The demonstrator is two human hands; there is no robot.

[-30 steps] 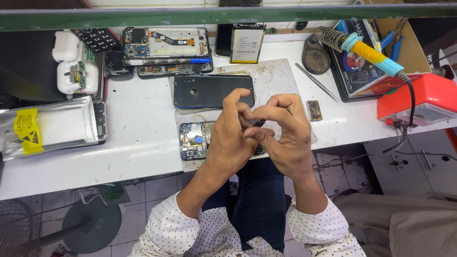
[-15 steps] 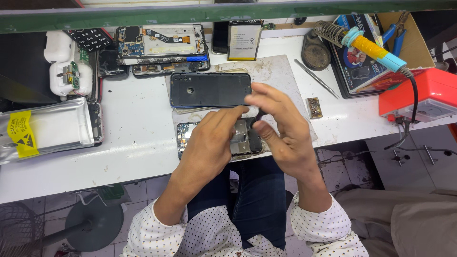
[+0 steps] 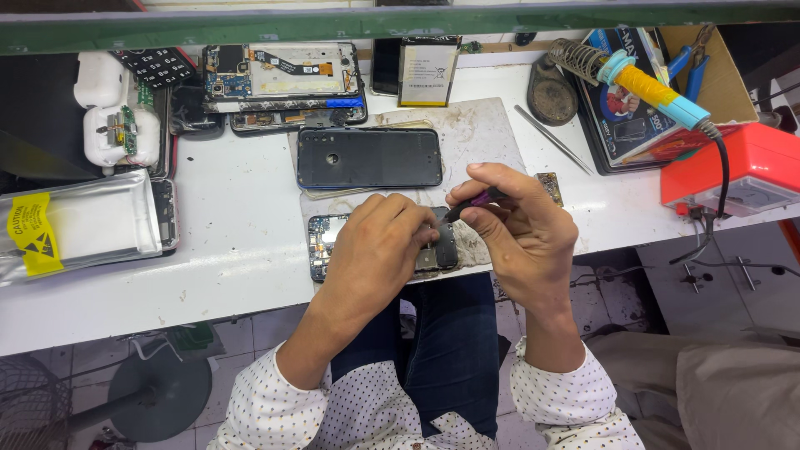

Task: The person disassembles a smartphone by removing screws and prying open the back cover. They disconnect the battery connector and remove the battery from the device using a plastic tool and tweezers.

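Note:
An opened phone (image 3: 323, 243) with its circuit board bare lies at the near edge of a grey work mat (image 3: 475, 137) on the white bench. My left hand (image 3: 375, 250) presses down on the phone's middle and covers most of it. My right hand (image 3: 521, 229) grips a thin purple-handled tool (image 3: 475, 201), its tip pointing down at the phone's right part beside my left fingers. A dark phone back cover (image 3: 369, 157) lies on the mat just beyond both hands.
Farther back sit another dismantled phone (image 3: 283, 79), a loose battery (image 3: 427, 73) and tweezers (image 3: 552, 139). A soldering iron (image 3: 658, 92) rests in its coil stand at the right, next to a red box (image 3: 737, 167). A silver static bag (image 3: 75, 223) lies left.
My hands have lowered from a clasped position above the phone onto it. The left now presses it flat, and the right has brought the tool tip down to it.

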